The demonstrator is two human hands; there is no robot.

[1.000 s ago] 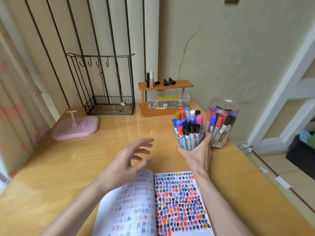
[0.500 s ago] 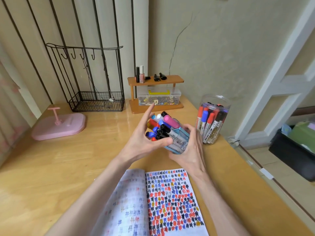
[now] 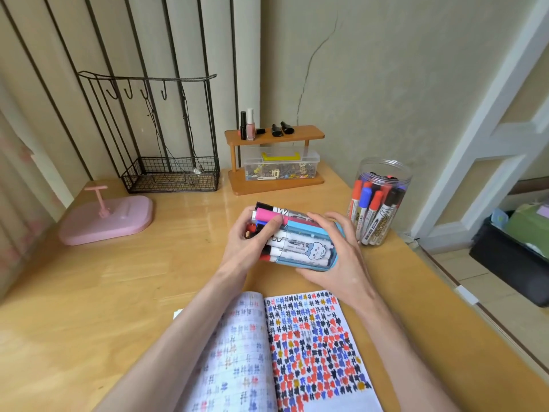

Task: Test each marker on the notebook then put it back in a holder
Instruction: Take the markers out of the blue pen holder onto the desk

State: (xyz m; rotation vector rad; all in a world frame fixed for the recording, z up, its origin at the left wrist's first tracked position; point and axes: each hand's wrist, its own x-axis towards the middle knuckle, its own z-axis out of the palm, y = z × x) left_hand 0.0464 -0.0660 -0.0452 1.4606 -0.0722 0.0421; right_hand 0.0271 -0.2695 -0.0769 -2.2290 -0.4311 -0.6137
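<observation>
Head view: a pale wooden table [image 3: 118, 278] fills a corner, with a cracked beige wall [image 3: 386, 84] behind it. Both grips are clamped on one load. The left grip [image 3: 249, 242] curls round the capped ends of the markers [image 3: 269, 215]. The right grip [image 3: 341, 257] wraps the base of the holder [image 3: 309, 251], which lies tipped sideways between them. Nearer than the grips, the notebook [image 3: 312, 346] lies open, scribbled full. Just right of the right grip stands a jar [image 3: 383, 168] of more markers. Left of the left grip sits a pink stand [image 3: 113, 218]; beyond are a wire rack [image 3: 172, 173] and a shelf [image 3: 309, 130].
</observation>
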